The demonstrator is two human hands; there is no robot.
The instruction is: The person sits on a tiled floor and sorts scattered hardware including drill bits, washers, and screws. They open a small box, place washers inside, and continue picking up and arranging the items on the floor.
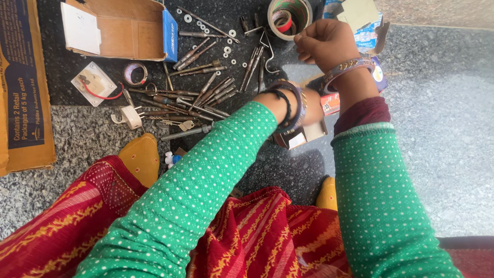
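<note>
Right hand (325,44) fisted, contents unseen; left hand hidden; small box (301,136) axis indeterminable.

Green sleeves (206,175) dotted white on both arms, bangles (346,69) above the right hand (324,44), dark bangles and black thread (288,103) at the other wrist

Left of the right hand (325,44), a tape roll (289,18) stands close by, and beyond it scattered drill bits and bolts (198,95) crowd the dark mat (56,67). An open cardboard box (128,28) blocks the far left. To the hand's right, bare grey stone floor (442,118) leaves open passage.
</note>
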